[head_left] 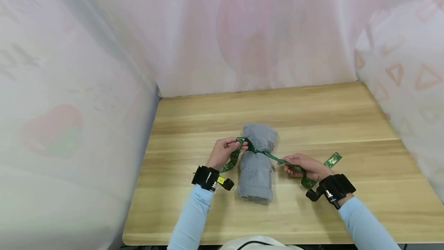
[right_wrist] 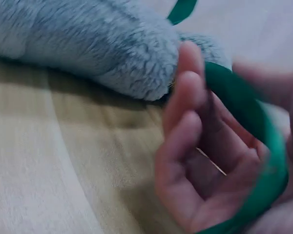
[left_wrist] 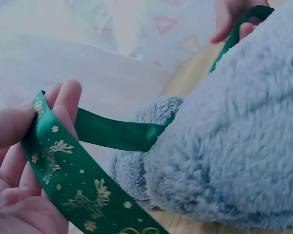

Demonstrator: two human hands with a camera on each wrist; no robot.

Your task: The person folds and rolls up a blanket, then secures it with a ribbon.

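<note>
A rolled grey fluffy towel (head_left: 257, 161) lies on the wooden table (head_left: 312, 115), cinched round its middle by a green ribbon with gold print (head_left: 268, 153). My left hand (head_left: 224, 151) pinches one end of the ribbon (left_wrist: 63, 165) at the towel's left side, thumb against fingers. My right hand (head_left: 305, 166) holds the other end to the right of the towel (right_wrist: 88, 44), the ribbon (right_wrist: 254, 126) pulled taut and running across its curled fingers. The ribbon's free tail (head_left: 332, 160) lies on the table behind the right hand.
Pale patterned curtains (head_left: 243, 30) close in the table at the back, left and right. Bare wood surrounds the towel. A white object (head_left: 256, 243) shows at the near edge of the table.
</note>
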